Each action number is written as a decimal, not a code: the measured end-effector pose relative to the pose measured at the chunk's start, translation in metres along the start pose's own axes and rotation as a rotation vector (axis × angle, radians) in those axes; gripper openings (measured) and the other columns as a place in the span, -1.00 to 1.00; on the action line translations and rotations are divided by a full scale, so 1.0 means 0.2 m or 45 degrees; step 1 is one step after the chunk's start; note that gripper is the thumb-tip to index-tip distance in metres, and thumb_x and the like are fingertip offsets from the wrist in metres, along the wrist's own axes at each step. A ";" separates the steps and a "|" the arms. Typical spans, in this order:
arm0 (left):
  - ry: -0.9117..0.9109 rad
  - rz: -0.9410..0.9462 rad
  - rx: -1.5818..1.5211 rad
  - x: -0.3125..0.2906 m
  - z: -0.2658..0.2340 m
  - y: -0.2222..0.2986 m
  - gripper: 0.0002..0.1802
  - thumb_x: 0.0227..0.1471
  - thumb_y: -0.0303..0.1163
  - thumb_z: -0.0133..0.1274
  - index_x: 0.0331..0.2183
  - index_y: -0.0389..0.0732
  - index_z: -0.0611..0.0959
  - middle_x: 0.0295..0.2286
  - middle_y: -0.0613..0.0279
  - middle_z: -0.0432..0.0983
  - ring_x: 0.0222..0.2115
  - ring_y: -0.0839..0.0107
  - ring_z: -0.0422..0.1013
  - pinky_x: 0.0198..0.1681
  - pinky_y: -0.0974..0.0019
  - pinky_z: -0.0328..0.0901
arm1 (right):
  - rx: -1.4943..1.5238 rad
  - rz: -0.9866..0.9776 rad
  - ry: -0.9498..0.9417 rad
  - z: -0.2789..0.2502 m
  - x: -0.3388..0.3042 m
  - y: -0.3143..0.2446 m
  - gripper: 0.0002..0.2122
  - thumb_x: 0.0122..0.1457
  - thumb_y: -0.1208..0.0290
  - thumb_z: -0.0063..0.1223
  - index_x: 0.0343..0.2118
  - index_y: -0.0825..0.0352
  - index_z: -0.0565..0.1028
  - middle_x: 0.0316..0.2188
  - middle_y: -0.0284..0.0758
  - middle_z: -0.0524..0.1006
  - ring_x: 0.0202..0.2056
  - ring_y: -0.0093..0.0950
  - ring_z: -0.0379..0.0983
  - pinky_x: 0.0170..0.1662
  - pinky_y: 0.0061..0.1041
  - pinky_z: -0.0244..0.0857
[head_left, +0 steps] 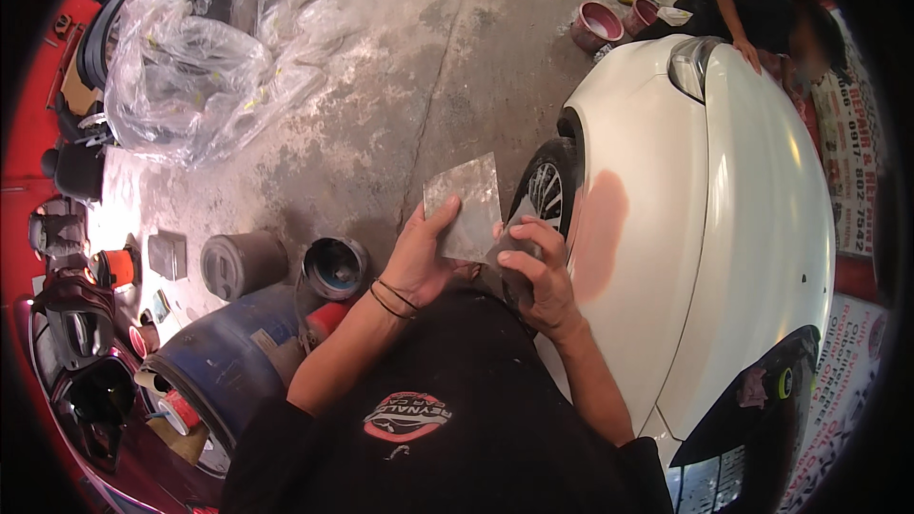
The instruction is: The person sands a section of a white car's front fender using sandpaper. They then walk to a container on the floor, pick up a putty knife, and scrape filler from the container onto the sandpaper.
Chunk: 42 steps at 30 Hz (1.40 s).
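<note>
My left hand pinches a thin grey rectangular sheet, its thumb lying on the face that shows. The sheet is held in front of my body, its surface blotchy and worn; whether it is sandpaper I cannot tell. Close beside it, my right hand has its fingers curled round a dark grey block, partly hidden by the fingers. Just right of that hand is the white car, with a reddish-brown patch on its fender above the front wheel.
Left of me stand a blue drum, a grey lidded bucket and an open dark bucket. Clear plastic sheeting heaps at the far left. Another person crouches beyond the car's front, near red buckets.
</note>
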<state>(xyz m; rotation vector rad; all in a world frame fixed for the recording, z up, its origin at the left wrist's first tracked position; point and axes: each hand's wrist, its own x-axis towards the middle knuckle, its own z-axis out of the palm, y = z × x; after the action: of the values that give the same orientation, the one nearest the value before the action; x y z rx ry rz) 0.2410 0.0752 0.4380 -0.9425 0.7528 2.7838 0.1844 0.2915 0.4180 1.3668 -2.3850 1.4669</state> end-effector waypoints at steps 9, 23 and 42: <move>0.084 0.328 -0.221 0.03 -0.22 0.16 -0.54 0.44 -0.09 0.09 0.20 -0.09 0.47 0.04 0.24 0.58 0.04 0.31 0.58 0.06 0.09 0.57 | 0.316 0.212 -0.081 0.12 0.12 -0.16 -0.42 0.14 0.92 0.05 0.18 0.22 0.37 0.24 -0.02 0.36 0.23 -0.08 0.39 0.29 -0.16 0.32; 0.396 0.473 -0.465 0.06 -0.77 0.31 -0.61 0.40 -0.13 0.14 0.12 -0.12 0.58 -0.03 0.28 0.66 -0.05 0.35 0.62 -0.01 0.17 0.56 | 0.259 1.299 -0.149 -0.18 -0.01 0.00 -0.61 0.45 0.66 -0.07 0.30 0.33 0.42 0.18 -0.28 0.51 0.24 -0.39 0.43 0.31 -0.38 0.33; 0.983 0.450 -0.564 -0.12 -1.14 -0.37 -0.52 0.44 -0.20 0.10 0.27 -0.15 0.48 0.15 0.25 0.52 0.13 0.31 0.49 0.17 0.10 0.46 | -1.518 0.209 -1.429 -0.45 0.22 0.75 -0.35 0.10 0.68 0.11 0.09 -0.38 0.68 0.37 -0.64 0.41 0.54 -0.05 -0.09 0.45 0.49 -0.23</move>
<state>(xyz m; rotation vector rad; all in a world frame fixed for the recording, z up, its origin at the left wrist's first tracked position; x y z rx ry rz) 0.4027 0.0295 0.2644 -2.2331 0.3721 2.9020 0.0200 0.3536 0.3802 1.6714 -2.8712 -1.0816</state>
